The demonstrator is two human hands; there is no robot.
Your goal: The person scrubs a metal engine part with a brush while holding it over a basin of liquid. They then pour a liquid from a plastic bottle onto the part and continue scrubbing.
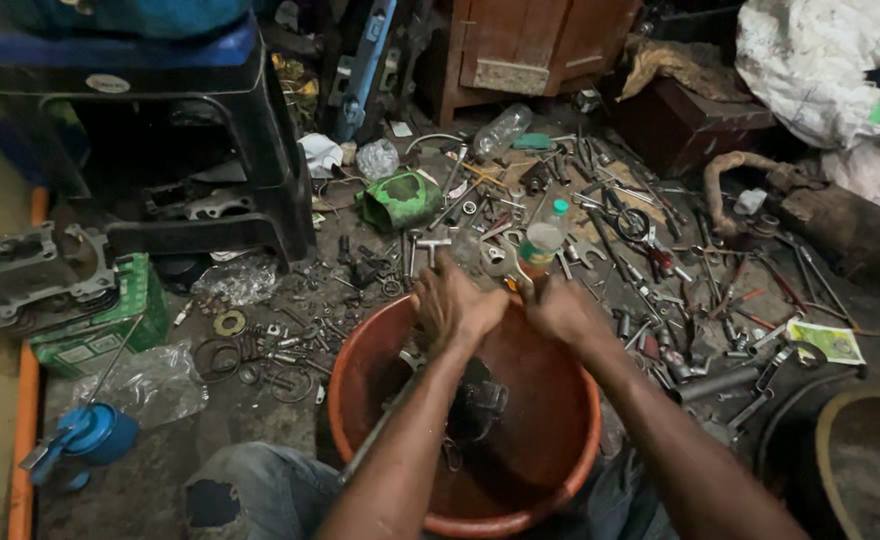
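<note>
From the head camera, I am crouching over a round orange basin [360, 400] set between my knees, low enough that both arms can work over it. My left hand [455, 305] and right hand [560, 310] are meeting over its far rim, knuckles up and fingers curled downward together. What they are closing on is hidden beneath them, so I cannot tell if they are clamping anything. In the basin's dark, wet-looking bottom a greasy black metal part [480, 400] is lying, lumpy and dull, with a thin rod [380, 425] leaning across the near side. Just beyond my hands a small plastic bottle [540, 245] is standing upright. Wrenches, bolts, washers and rings are lying scattered flat across the grimy floor. To my left a grey cast cylinder head [35, 275] is resting on a green box [110, 330].
</note>
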